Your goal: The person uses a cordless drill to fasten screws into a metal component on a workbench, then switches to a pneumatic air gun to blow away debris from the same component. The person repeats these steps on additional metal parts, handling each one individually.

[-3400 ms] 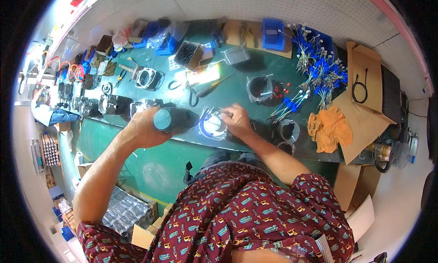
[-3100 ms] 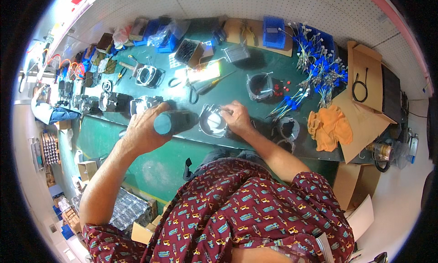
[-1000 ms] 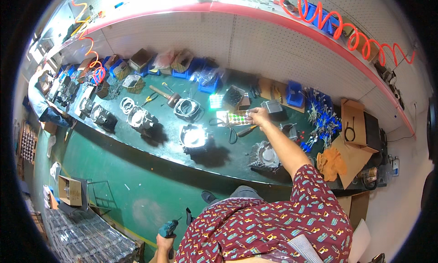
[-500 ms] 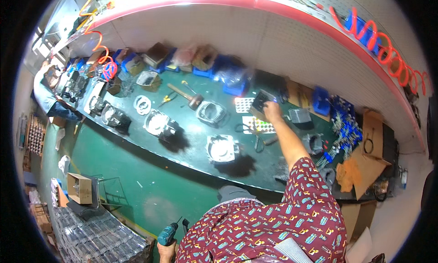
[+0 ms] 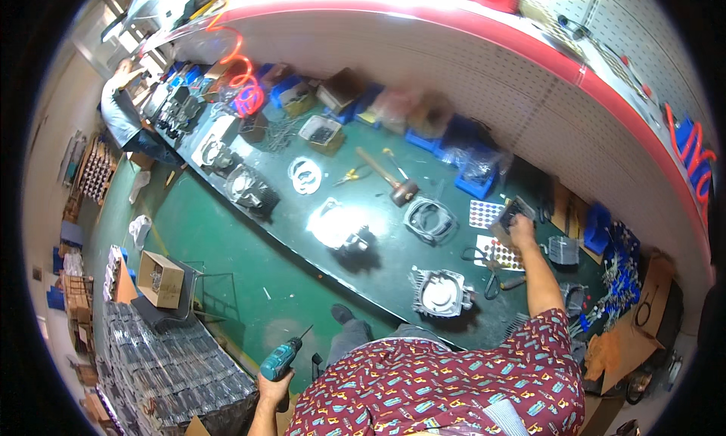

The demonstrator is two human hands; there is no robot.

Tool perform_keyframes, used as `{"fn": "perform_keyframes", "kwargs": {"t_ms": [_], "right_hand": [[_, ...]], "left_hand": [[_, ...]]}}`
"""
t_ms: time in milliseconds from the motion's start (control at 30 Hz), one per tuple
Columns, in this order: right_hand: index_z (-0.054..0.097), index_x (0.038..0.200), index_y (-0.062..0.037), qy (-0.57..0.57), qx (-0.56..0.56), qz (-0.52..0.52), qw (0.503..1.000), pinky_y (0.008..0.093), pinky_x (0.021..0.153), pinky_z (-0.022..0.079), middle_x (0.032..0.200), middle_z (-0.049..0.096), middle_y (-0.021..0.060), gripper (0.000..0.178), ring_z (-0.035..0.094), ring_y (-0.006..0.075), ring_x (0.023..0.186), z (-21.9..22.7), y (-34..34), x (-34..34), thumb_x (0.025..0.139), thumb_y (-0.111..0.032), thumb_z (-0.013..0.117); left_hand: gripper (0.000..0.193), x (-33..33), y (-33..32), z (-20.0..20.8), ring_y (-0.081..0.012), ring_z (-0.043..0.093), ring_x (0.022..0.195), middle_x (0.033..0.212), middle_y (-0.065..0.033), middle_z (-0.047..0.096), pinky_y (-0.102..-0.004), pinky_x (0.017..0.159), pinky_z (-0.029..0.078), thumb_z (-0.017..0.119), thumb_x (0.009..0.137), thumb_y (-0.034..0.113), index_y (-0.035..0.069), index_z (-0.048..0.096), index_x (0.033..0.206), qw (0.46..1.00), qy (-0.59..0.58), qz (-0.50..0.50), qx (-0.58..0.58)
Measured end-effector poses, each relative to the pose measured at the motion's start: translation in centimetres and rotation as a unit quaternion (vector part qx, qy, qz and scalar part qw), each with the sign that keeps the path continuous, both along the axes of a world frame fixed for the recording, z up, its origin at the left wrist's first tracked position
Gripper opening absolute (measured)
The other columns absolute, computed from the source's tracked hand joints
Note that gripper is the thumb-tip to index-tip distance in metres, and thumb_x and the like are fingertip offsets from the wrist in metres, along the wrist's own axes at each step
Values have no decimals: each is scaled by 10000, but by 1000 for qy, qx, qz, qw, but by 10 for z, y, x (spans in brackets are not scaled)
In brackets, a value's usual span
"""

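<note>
Pale perforated panels (image 5: 484,88) are rising behind a long green desk (image 5: 393,273) that is carrying metal castings, hand tools and bins. Toward its far side, the right hand (image 5: 522,232) is resting at the mouth of an open box (image 5: 499,228) of small dark pieces. Its fingers are curling down over the contents; whether they are pinching a piece, I cannot tell. Just in front of the box, a sheet of round stickers (image 5: 499,253) is lying flat, with scissors (image 5: 491,285) lying beside it.

Well apart from the desk, the left hand (image 5: 274,387) is grasping a teal drill (image 5: 278,362), fingers wrapping its handle, and the bit is pointing forward and right, above the floor.

Small pieces could be slipping from a loose pinch and scattering over the stickers, since they are offering little to hold. Pressing on one wall of the box could be tipping it. With attention going to the far hand, the drill could be drifting, its bare bit catching a leg or the desk's edge. Leaning further in could also be nudging the ribbed casting (image 5: 440,293) that is sitting near the front edge.
</note>
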State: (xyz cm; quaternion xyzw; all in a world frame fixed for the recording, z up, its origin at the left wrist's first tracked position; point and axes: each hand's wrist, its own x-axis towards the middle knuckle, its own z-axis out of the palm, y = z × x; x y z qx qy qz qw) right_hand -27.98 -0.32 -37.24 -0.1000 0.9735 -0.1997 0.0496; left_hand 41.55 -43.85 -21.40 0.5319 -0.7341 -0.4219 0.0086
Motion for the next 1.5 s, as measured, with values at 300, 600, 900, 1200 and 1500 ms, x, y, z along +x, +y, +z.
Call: {"fn": "perform_keyframes", "kwargs": {"t_ms": [300, 600, 900, 1200, 1500], "right_hand": [[728, 907, 27, 129, -96, -69, 985, 449, 823, 521, 878, 700, 242, 195, 681, 383, 834, 54, -68, 19, 866, -123, 610], [570, 1276, 49, -201, -522, -12, 829, 291, 666, 593, 1025, 677, 137, 382, 674, 171, 878, 225, -426, 201, 919, -60, 648], [581, 1205, 54, -525, -575, 68, 624, 311, 798, 609, 1054, 684, 161, 279, 691, 209, 932, 235, -635, 353, 973, -96, 620], [608, 996, -72, -559, -618, 81, 547, 236, 592, 486, 896, 657, 28, 152, 575, 91, 704, 225, -774, 372, 972, -210, 666], [589, 915, -113, -609, -648, 25, 456, 232, 586, 469, 850, 623, -3, 159, 553, 86, 710, 220, -915, 353, 975, -240, 663]], "left_hand": [[326, -26, -122, 19, -151, 658, 772, 871, -74, 731, -335, 749, 540, 839, 744, 176, 20, 720, 1004, 999, 37, -27, -29], [267, -31, -258, 77, -126, 584, 854, 953, -4, 651, -317, 774, 499, 774, 855, 181, 46, 679, 1065, 974, 215, -17, 68], [286, -18, -328, 117, -162, 563, 828, 936, -36, 628, -341, 754, 490, 765, 884, 266, 44, 648, 1022, 953, 293, -72, 35], [372, -11, -421, 86, -179, 601, 768, 821, -72, 637, -330, 736, 490, 653, 946, 292, -48, 603, 1089, 934, 351, -57, 35], [338, -46, -554, 111, -174, 605, 719, 798, -68, 644, -327, 680, 499, 736, 873, 248, -7, 607, 1054, 940, 338, -14, 35]]}}
